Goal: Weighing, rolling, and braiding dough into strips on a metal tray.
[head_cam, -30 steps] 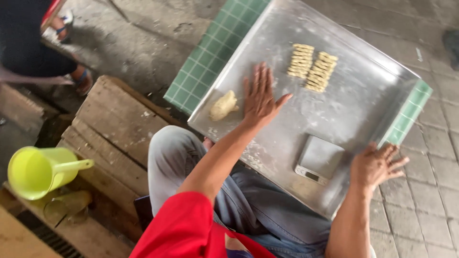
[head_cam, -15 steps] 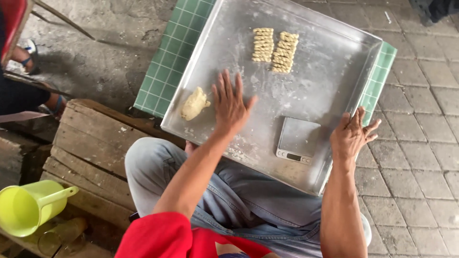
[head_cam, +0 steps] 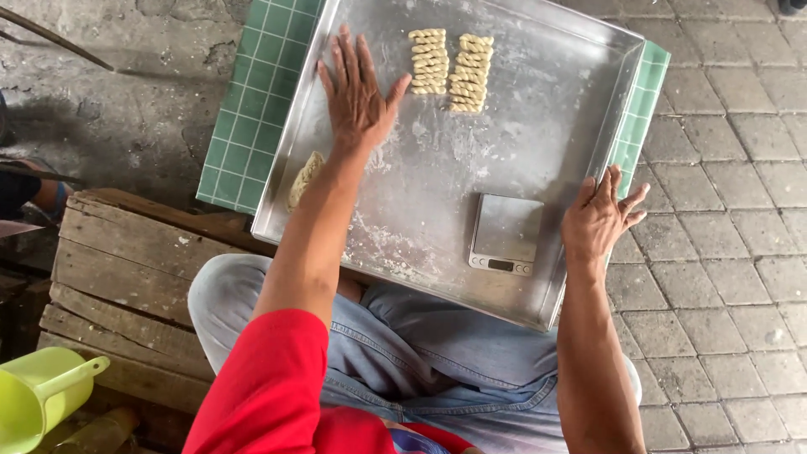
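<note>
From the head view, the left hand point(head_cam: 357, 88) lies flat, fingers spread, on the floured metal tray point(head_cam: 555, 92) at upper centre, just beside two rows of twisted dough pieces point(head_cam: 450, 71). Its forearm partly hides a dough lump point(head_cam: 304, 178) at the tray's left edge. The right hand point(head_cam: 598, 220), open, rests on the tray's right rim, near a small scale point(head_cam: 504, 234). A green jug point(head_cam: 38, 395) sits lower left by a wooden pallet point(head_cam: 126, 269).

Wooden pallet point(head_cam: 126, 277) at left; yellow-green plastic scoop point(head_cam: 38, 399) at lower left corner; grey paving stones point(head_cam: 723, 277) at right.
</note>
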